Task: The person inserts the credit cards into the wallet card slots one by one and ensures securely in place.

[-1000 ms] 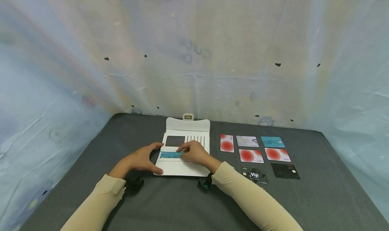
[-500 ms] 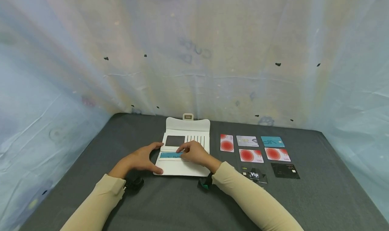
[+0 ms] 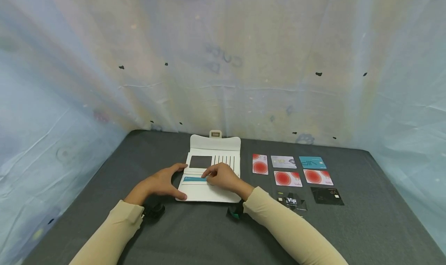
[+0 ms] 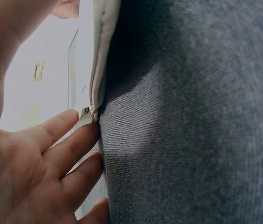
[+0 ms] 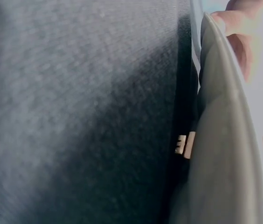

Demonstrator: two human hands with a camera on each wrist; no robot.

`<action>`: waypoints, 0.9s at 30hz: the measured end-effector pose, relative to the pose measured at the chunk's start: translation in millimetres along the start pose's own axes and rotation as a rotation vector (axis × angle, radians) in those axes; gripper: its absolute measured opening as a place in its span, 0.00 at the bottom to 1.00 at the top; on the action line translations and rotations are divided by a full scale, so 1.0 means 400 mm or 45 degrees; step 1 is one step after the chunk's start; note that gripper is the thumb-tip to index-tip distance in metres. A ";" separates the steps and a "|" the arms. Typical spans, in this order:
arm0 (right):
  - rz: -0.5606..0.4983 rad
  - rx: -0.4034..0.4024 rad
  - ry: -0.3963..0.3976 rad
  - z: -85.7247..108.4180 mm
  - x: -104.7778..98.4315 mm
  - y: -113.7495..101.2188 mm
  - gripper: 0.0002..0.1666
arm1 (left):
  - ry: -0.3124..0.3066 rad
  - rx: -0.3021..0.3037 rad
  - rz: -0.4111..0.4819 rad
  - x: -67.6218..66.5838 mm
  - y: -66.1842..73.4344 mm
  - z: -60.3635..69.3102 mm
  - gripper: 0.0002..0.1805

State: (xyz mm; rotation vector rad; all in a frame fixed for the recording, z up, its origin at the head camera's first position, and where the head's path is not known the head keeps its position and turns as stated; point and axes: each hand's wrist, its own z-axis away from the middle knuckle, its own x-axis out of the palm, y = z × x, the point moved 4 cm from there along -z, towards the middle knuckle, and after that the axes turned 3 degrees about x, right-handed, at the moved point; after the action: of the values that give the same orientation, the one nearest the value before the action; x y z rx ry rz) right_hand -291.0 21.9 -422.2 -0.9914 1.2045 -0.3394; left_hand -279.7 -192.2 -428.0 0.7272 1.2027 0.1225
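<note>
Nearest you, your cream sleeves [image 3: 292, 226] come in over the dark cloth [image 3: 188, 234]; the white wallet [image 3: 209, 195] lies unfolded on it. Your left hand [image 3: 158, 185] rests at the wallet's left edge, thumb and fingers well apart, touching it rather than clamped on it; your right hand [image 3: 223, 176] is curled, thumb and forefinger together on the right end of a teal card [image 3: 194, 179].

That card is in the slot just below the wallet's fold; a second ago it showed a wider band with lettering, and now only a narrow strip stands clear; I judge it mostly seated, with a little left to go.

Beyond your fingers are a dark window [image 3: 200, 162] and a row of slits [image 3: 224, 160]; then the flap [image 3: 215, 142] and its clasp tab [image 3: 215, 134]. Off to the right, nearest first, lie a Vip card [image 3: 291, 201] and a black card [image 3: 327, 196]; past them red-and-white cards [image 3: 287, 179], a silver card [image 3: 283, 162] and a second teal one [image 3: 313, 162]; a pale curtain [image 3: 223, 83] hangs behind.
</note>
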 end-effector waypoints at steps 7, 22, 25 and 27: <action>0.112 -0.036 0.008 0.002 0.000 -0.008 0.15 | 0.013 0.000 -0.024 0.004 -0.006 -0.004 0.60; 0.135 -0.126 -0.027 -0.001 0.003 -0.010 0.15 | -0.001 -0.031 -0.023 0.003 0.003 -0.002 0.60; 0.145 -0.127 -0.023 0.000 0.004 -0.008 0.15 | 0.004 -0.025 -0.029 0.003 0.002 -0.002 0.60; 0.157 -0.123 -0.019 0.001 0.005 -0.007 0.15 | 0.008 -0.019 -0.031 0.003 0.001 -0.002 0.60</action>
State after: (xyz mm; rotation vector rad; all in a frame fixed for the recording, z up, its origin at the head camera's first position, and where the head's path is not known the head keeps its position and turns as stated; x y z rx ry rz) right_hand -289.1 19.2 -421.1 -0.9959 1.2719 -0.1780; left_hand -279.8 -190.9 -428.9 0.6996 1.2154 0.1135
